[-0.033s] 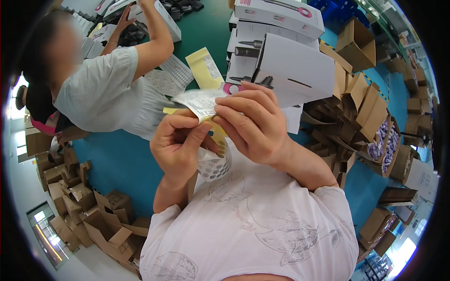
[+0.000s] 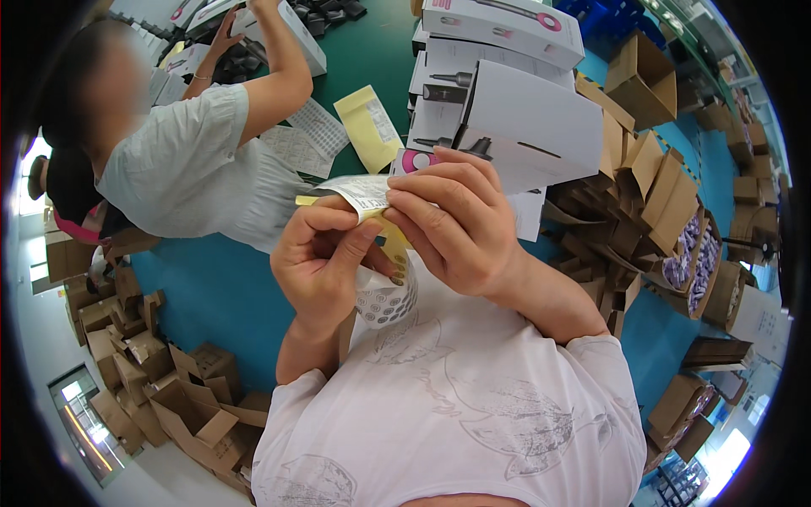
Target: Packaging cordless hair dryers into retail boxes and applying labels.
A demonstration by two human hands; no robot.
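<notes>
Both hands pinching a label sheet, held in the air close to the chest.

The left hand is gripping the yellow backing from below while the right hand is nipping the white printed label at its upper edge, fingertips closed on the paper. The sheet is probably light, limp and easily creased, so holding near the edges suits it. A roll of round stickers is hanging beneath, above the green tabletop.
</notes>
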